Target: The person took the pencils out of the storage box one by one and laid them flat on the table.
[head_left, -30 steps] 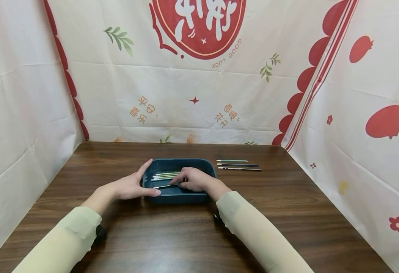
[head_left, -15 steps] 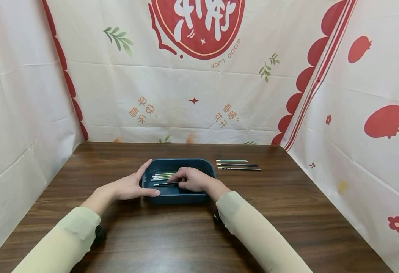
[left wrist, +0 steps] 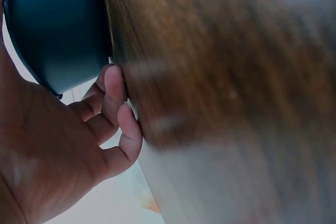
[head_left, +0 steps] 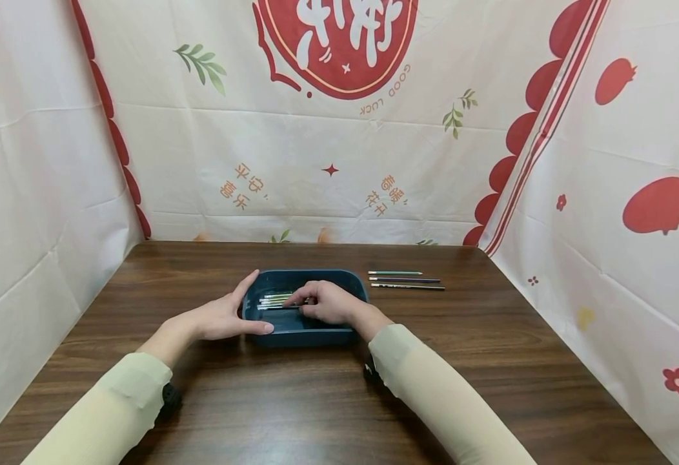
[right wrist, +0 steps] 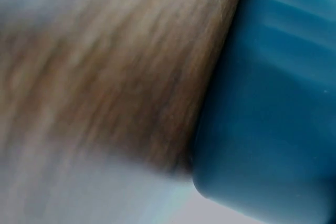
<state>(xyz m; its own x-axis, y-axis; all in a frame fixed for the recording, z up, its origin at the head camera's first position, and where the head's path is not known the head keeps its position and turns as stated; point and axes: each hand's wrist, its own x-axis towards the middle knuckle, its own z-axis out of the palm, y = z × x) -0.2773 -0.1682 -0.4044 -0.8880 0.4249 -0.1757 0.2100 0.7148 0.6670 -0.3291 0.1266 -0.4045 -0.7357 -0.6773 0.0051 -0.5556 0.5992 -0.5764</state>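
So mid-frame we had pencils (head_left: 273,301) lying left-to-right in the tray (head_left: 310,339), right hand (head_left: 329,303) nearest (couldn't tell if pinching), left hand (head_left: 223,318) spread against its left end.

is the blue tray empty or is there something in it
Not empty: the head view shows pencils lying inside the blue tray. The right hand partly hides them.

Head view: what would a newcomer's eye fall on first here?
Probably the big red emblem with white characters, at the top of the printed backdrop. Next, the dark teal tray on the wooden table, its left end spanned by the left hand while the right hand touches pencils inside. Three more pencils lie right of the tray.
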